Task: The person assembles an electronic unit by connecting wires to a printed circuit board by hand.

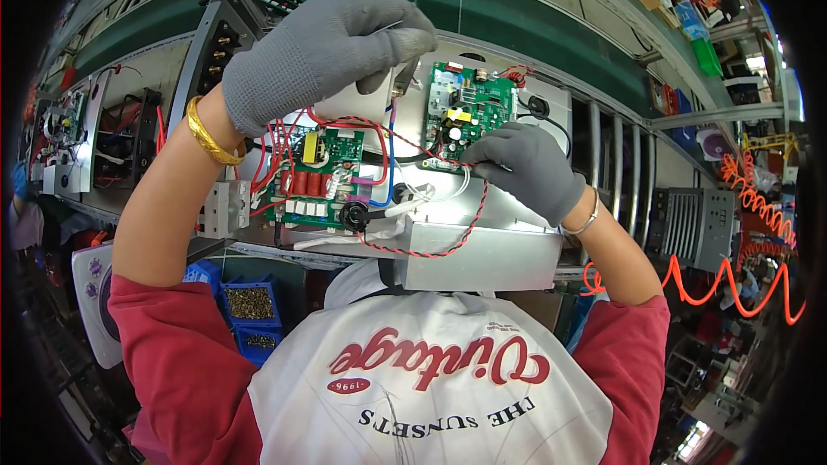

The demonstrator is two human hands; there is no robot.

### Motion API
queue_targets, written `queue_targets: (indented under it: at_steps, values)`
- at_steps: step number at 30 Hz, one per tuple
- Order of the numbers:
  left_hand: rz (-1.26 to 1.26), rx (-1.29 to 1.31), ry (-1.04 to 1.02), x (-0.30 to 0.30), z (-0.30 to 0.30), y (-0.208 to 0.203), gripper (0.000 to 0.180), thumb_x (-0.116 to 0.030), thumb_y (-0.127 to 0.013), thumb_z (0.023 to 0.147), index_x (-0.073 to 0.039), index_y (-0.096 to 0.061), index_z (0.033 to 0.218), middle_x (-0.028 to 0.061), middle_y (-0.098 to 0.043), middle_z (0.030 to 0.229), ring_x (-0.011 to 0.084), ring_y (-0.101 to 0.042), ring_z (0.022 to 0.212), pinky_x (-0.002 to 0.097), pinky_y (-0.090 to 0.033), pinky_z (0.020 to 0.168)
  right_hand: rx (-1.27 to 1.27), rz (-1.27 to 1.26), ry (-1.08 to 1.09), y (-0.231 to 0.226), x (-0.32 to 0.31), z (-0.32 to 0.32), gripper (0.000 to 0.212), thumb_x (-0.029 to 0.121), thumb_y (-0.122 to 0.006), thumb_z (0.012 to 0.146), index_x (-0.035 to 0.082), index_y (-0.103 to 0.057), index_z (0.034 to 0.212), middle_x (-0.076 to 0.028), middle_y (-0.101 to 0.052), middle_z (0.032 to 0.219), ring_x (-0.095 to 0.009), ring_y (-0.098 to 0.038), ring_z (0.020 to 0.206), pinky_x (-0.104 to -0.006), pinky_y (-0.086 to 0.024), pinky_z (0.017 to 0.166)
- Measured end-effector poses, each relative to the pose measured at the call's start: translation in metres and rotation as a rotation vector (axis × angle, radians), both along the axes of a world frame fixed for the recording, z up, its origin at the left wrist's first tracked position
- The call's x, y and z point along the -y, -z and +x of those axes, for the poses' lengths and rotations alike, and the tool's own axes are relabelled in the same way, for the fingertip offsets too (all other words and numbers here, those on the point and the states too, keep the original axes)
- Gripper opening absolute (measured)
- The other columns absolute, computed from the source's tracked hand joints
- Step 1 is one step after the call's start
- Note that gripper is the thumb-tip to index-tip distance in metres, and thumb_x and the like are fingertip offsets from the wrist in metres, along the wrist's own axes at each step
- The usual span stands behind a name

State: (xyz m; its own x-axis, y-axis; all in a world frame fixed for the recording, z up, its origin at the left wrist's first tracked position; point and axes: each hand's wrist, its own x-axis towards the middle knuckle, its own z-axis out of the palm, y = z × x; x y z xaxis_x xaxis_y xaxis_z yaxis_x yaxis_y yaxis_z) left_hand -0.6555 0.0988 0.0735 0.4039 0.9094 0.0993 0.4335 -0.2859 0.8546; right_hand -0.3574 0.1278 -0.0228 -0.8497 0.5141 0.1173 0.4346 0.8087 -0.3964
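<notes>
My left hand (323, 52), in a grey glove, is closed over the top of a white part (357, 106) inside an open metal chassis (482, 258). My right hand (525, 168), also gloved, pinches a twisted red-and-black wire (448, 250) at the lower edge of a green circuit board (461, 112). The wire loops down over the chassis front wall. A second green board (314, 176) with red capacitors and red leads lies to the left, below my left hand.
Blue bins of brass screws (250, 303) sit below left. Another chassis (129, 133) stands at the left on the line, a finned grey unit (693, 224) at right. An orange coiled hose (741, 198) hangs at right. A green conveyor belt (517, 13) runs behind.
</notes>
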Motion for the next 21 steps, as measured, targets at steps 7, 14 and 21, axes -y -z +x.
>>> queue_targets:
  at_steps: [7,14,21]
  values:
    - [0.005,-0.029,-0.071,-0.002,-0.001,0.004,0.038,-0.032,-0.059,0.100,0.001,-0.069,0.116,-0.0045,-0.052,0.068,0.0021,-0.047,0.060,0.0214,-0.036,0.055,0.100,0.101,-0.019,-0.004,0.003,-0.005,0.015,0.019,-0.074,0.081,0.015,-0.073,0.096,-0.001,-0.070,0.085,-0.025,-0.065,0.085,-0.0402,-0.052,0.073]
    - [0.006,-0.059,-0.080,0.001,0.001,-0.003,0.038,-0.033,-0.059,0.101,0.000,-0.069,0.117,-0.0054,-0.050,0.065,0.0020,-0.046,0.059,0.0218,-0.036,0.055,0.358,0.141,0.000,-0.013,-0.001,-0.019,0.012,0.021,-0.074,0.081,0.017,-0.075,0.092,-0.003,-0.070,0.085,-0.026,-0.066,0.086,-0.0426,-0.052,0.074]
    - [0.033,-0.016,-0.015,0.002,0.001,-0.001,0.037,-0.031,-0.058,0.101,0.002,-0.069,0.116,-0.0039,-0.052,0.066,0.0026,-0.047,0.059,0.0220,-0.038,0.055,0.499,0.206,0.012,-0.012,0.003,-0.028,0.008,0.020,-0.073,0.080,0.016,-0.074,0.087,-0.005,-0.070,0.082,-0.027,-0.067,0.086,-0.0417,-0.052,0.074]
